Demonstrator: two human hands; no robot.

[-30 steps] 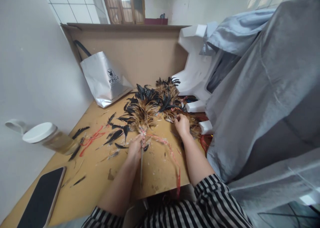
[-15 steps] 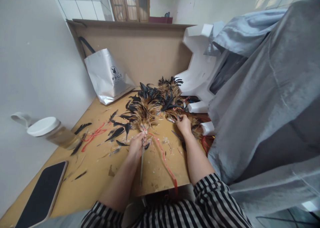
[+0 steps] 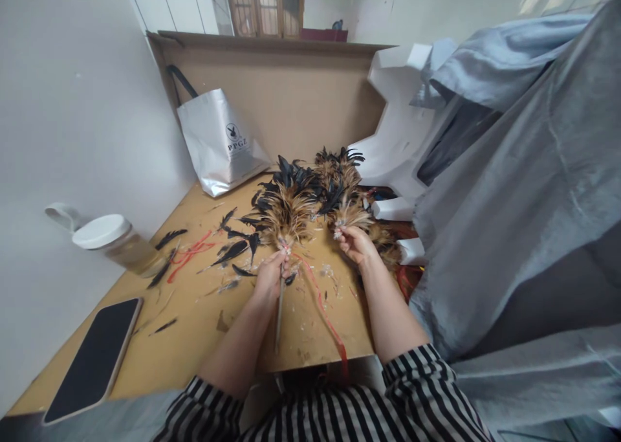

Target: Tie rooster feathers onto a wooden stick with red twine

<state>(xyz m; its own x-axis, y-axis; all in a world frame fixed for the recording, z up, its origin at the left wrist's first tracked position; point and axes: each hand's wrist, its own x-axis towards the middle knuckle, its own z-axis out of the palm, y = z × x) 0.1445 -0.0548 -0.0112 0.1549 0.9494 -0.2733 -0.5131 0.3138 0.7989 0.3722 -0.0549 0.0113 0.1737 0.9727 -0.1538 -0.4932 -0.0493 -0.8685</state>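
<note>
My left hand (image 3: 270,275) is closed round a thin stick (image 3: 280,312) whose far end carries a fan of brown and black feathers (image 3: 286,212), a feather duster in the making. A red string (image 3: 323,312) runs from the binding point down past the table's front edge. My right hand (image 3: 355,244) pinches a small tuft of brown feathers (image 3: 350,214) just lifted off the feather pile (image 3: 339,180) behind it. Both hands hover over the tan wooden table (image 3: 194,338).
Loose black feathers (image 3: 233,251) and red string scraps (image 3: 187,255) lie left of my hands. A white-lidded jar (image 3: 114,241), a dark phone (image 3: 94,358), a silver bag (image 3: 220,141), white foam pieces (image 3: 395,209) and a large grey cloth (image 3: 524,189) surround the work spot.
My right hand has come off the pile with a small tuft of feathers and moved slightly toward the left hand. The view has shifted right. The left hand keeps its hold on the stick.
</note>
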